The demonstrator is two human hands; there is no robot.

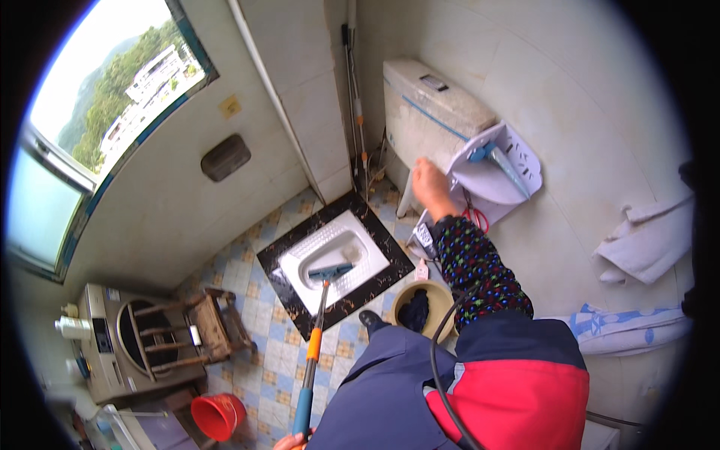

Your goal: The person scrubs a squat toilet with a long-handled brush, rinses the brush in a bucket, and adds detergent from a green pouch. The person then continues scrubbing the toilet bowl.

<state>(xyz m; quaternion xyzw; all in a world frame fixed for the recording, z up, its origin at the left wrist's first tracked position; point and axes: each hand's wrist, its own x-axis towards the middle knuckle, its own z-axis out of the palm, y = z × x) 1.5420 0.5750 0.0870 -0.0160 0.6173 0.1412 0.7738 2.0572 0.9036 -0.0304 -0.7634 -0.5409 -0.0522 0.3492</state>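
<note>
My left hand (290, 442), mostly cut off by the lower edge, is closed around the handle of a long cleaning brush (313, 345) with an orange and teal pole. The teal brush head (331, 272) rests in the bowl of a white squat toilet (367, 244) set in black marbled tiles. My right hand (433, 186) is raised in front of the wall-mounted cistern (427, 105), beside a white corner shelf (487, 180). Its fingers are curled, and what they hold, if anything, is hidden. A blue-capped tube (506, 169) stands on the shelf; red-handled scissors (475, 216) hang below.
A beige basin (437, 310) with dark cloth stands beside my foot (370, 322). At left are a wooden chair (217, 330), a washing machine (112, 367) and a red bucket (217, 417). Poles (356, 105) lean in the corner. Towels (630, 330) hang at right. A dark cable (435, 367) crosses my clothing.
</note>
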